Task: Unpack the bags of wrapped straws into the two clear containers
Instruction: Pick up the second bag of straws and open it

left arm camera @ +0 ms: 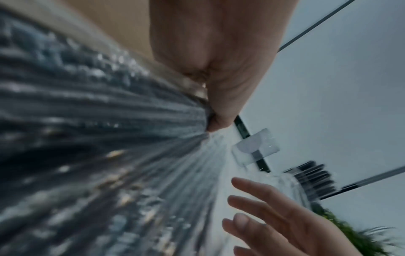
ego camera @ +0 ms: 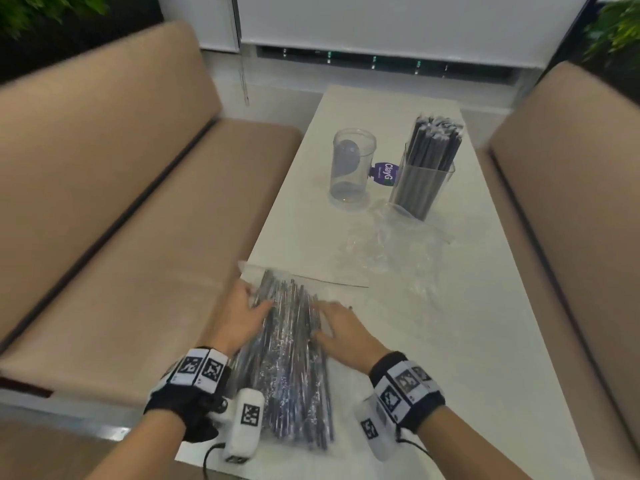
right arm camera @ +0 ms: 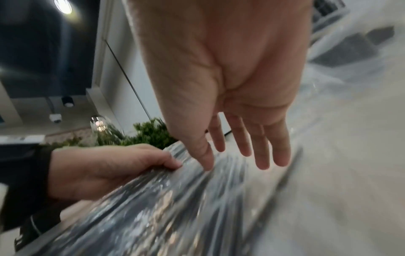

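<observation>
While left hand [ego camera: 242,315] grips, straw bag [ego camera: 287,348] btwn hands.

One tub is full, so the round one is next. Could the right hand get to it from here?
Probably yes: the right hand is open, and only bare table lies between it and the empty round container.
</observation>
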A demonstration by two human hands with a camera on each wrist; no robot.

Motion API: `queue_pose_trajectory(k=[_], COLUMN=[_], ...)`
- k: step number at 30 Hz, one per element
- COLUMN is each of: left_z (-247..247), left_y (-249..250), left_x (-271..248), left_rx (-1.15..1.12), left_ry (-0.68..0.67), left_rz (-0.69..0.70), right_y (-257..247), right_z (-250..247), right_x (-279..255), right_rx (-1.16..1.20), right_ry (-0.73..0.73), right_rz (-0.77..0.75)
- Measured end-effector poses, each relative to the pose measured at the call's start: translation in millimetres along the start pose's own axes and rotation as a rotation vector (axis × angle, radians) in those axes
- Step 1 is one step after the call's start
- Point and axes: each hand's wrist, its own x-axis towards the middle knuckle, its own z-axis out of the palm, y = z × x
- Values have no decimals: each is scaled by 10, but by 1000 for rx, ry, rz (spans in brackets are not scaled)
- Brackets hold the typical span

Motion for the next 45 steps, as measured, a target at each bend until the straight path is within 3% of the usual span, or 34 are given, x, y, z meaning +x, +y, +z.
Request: queue_pose_trajectory(k=[6, 7, 11, 13, 15, 18, 19, 21, 23, 28, 31, 37, 41, 45], left_z=[-588, -670, -883, -883, -834, -762, -729, -675, -663, -773, -764, -767, -758, -782], left_y=[451, 540, 942, 1072, 1105, 1151, 1169, 1222, 1242, 1229, 1244, 1309, 1342, 1373], left_x=[-56, -64, -201, -251, -269, -371, -403, -481, -515, -488, -505, -566, -639, -699], left_rx=[-101, -86, -2, -50, -68, -74, -160, -375, -398, -348, -341, -536, -588, -616], left_ry=[23, 44, 53, 16, 76, 295, 284, 84, -19, -40, 18, -4, -96, -203], left_rz=[199, 264, 500, 586, 628, 631, 607, 526, 484, 530, 553, 427, 410, 417], right_y=[-477, -575, -911, -995, -1010, -1034, -1051, -1105, -1129, -1169, -1211, -1308, -1324, -1283], right_z=[-981, -1081, -1046, -898, -822, -863, -875, -872, -840, -873, -923, -1074, -1177, -1243], right_x=[-117, -164, -359, -395, -370, -333, -324, -315, -300, -336, -320, -319, -306, -275], right_rx=[7, 71, 200, 195, 235, 413, 449, 408, 345, 433, 507, 783, 651, 511], right_ry=[552, 560, 367, 416, 501, 586, 613, 651, 654, 483, 476, 409, 401, 437], right_rz=[-169, -188, -268, -335, -358, -337, -341, -357, -356, -351, -336, -203, -168, -238])
